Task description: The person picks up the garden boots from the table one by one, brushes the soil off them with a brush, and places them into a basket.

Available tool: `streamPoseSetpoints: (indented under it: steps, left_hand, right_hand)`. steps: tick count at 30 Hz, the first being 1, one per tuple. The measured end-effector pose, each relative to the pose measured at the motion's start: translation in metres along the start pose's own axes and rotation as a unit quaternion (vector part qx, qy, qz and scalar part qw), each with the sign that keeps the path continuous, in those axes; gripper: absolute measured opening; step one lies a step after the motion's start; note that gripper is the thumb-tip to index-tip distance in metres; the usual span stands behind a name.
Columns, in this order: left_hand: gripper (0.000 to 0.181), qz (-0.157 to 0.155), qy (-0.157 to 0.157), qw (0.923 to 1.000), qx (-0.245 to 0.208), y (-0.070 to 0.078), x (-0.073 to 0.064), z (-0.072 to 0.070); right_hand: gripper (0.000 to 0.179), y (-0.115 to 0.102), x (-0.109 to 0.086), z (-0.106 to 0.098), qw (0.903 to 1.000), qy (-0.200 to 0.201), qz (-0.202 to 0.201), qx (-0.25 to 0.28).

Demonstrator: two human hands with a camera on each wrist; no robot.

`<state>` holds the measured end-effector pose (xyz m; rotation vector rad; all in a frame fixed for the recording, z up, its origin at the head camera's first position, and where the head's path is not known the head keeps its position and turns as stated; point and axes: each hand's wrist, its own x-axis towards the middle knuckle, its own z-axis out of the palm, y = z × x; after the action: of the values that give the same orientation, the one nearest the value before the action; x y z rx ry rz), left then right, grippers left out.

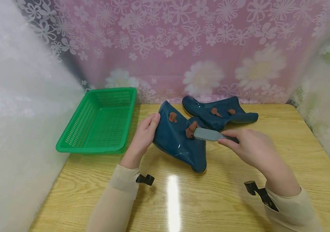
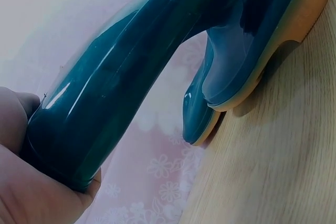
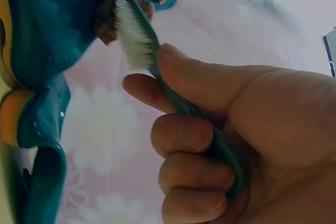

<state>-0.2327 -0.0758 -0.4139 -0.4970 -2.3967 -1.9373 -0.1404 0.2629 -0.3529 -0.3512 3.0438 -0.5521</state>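
Observation:
My left hand point(image 1: 146, 132) grips the top of the shaft of a dark blue rubber boot point(image 1: 170, 138), which is tilted above the table. In the left wrist view, the boot's tan sole rests on or close to the wood. Brown mud-like clumps point(image 1: 172, 117) stick to the shaft. My right hand point(image 1: 250, 146) holds a scrubbing brush point(image 1: 208, 134) by its curved handle. White bristles point(image 3: 134, 35) touch or nearly touch the larger brown clump point(image 3: 107, 19). Behind lies a second blue boot point(image 1: 220, 111) on its side, with brown clumps on it too.
A green plastic basket point(image 1: 95, 150) with slotted walls stands on the left of the wooden table point(image 1: 211, 199). A pink flowered curtain point(image 1: 165, 54) hangs behind the table's back edge. Pale sheeting point(image 1: 17, 112) closes off the left side.

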Motion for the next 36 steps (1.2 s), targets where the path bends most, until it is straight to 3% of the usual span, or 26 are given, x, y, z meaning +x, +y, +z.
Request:
streamPoseSetpoints:
  steps: [4,16,27,32,36]
  left_hand:
    - [0.045,0.001,0.001,1.0,0.003,0.0,0.0,0.0]
    - [0.045,-0.012,0.002,0.9999,0.002,-0.003,-0.002,-0.004]
    - [0.045,-0.001,-0.001,1.0,0.001,0.0,0.001,-0.002]
    - [0.046,0.003,-0.002,1.0,0.004,0.001,0.001,-0.002]
    - [0.046,-0.001,-0.001,1.0,0.006,0.001,0.001,-0.002]
  right_hand:
    - [0.043,0.008,-0.003,-0.006,0.9997,-0.016,0.001,-0.017]
    - [0.058,0.043,-0.013,-0.023,0.9969,-0.061,0.034,-0.034]
    - [0.05,0.072,-0.018,-0.002,0.9852,-0.16,0.044,-0.042]
    - [0.056,0.084,-0.024,0.006,0.9758,-0.21,0.059,-0.012]
    - [0.06,0.089,-0.032,0.008,0.9728,-0.211,0.078,0.055]
